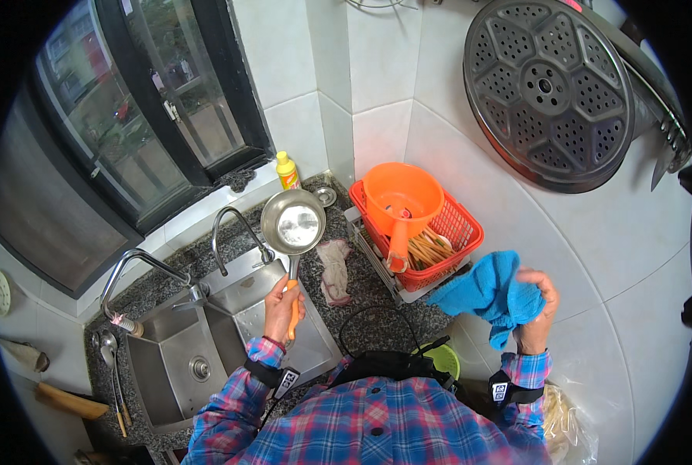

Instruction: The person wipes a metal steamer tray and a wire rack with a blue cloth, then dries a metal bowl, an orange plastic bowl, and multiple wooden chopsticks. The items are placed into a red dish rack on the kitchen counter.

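My left hand (283, 309) grips the orange handle of a metal ladle (293, 222), whose round bowl points away from me above the back of the sink. Light glints off the inside of the bowl. Out to the right, my right hand (539, 308) holds a bunched blue cloth (491, 293), part of which hangs down and hides some fingers. Between the two hands, a crumpled whitish cloth or glove (334, 272) lies on the granite counter (364, 325). Below my left hand is the double stainless-steel sink (171, 363).
Two faucets (142, 256) arch over the sink. A red plastic basket (468, 232) holds chopsticks and an orange plastic scoop (404, 192). Behind the ladle stands a yellow bottle (287, 171). Long-handled spoons (112, 366) lie left of the sink. A perforated steamer tray (546, 87) hangs upper right.
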The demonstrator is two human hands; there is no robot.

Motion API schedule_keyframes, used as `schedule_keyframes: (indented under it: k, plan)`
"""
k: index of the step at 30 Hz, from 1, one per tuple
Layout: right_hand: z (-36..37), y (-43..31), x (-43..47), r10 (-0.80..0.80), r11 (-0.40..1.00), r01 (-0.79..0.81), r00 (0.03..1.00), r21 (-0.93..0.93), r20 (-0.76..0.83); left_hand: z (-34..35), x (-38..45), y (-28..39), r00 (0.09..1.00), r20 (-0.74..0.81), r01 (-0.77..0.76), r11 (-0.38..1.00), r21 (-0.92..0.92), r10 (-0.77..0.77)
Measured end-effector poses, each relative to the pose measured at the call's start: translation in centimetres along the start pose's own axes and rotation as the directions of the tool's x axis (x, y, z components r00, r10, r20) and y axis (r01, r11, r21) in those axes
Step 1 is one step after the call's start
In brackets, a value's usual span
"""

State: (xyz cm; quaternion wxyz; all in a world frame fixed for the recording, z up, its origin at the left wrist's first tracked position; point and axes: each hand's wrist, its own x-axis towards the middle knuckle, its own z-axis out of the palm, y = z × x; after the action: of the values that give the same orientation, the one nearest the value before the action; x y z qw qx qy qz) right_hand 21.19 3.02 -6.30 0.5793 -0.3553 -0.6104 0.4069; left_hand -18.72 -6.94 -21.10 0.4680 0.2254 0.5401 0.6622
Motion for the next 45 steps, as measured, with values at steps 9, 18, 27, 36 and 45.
schedule_keyframes:
  k: [9,18,27,36,45]
  plan:
    - [-3.1,3.0,-3.9,0.124,0.983,-0.103,0.983,0.152,-0.134,0.5,5.4,-7.2,0.978,-0.189,0.07,0.994,-0.09,-0.086]
    - [-4.0,3.7,-5.5,0.164,0.972,-0.128,0.97,0.197,-0.181,2.7,8.3,-9.7,0.989,-0.148,-0.01,1.0,0.02,0.013]
    - [-3.5,4.2,-6.2,0.22,0.937,-0.162,0.962,0.311,-0.163,1.0,13.3,-13.8,0.975,-0.127,-0.051,0.744,0.666,0.18]
    - [-5.5,9.1,-8.1,0.43,0.89,-0.293,0.795,0.349,-0.428,0.8,12.7,-12.8,0.956,-0.029,-0.106,0.436,0.893,0.293]
    - [-6.0,10.7,-11.7,0.621,0.613,-0.326,0.762,0.72,-0.184,-0.2,11.6,-11.5,0.959,0.019,-0.165,0.504,0.848,0.283]
